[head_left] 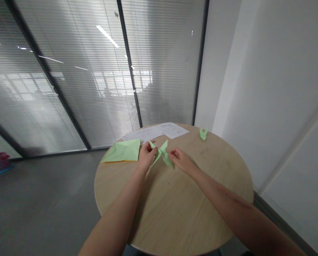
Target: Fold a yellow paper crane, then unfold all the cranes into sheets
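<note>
- Broadly, a round wooden worktop is seen from above, set before a glass partition with blinds, and paper folding is judged to be the work in hand.
- Printed sheets are laid at the far edge of the worktop, and a flat, creased green sheet is spread just left of the hands.
- A small folded green piece is set well apart, near the far right rim.
- A pointed green paper figure is held between both hands, just above the worktop or touching it; which cannot be told.
- The left hand is closed on the figure's left side, the fingers curled over one flap.
- The right hand is pinched narrowly on the right side, its fingertips touching the paper.
- The step is judged to be mid-fold: a flap is being shaped or pulled out. A steady pinch on one side and a gentle pull along the existing crease would be called for next, so that the thin paper is not torn.
</note>
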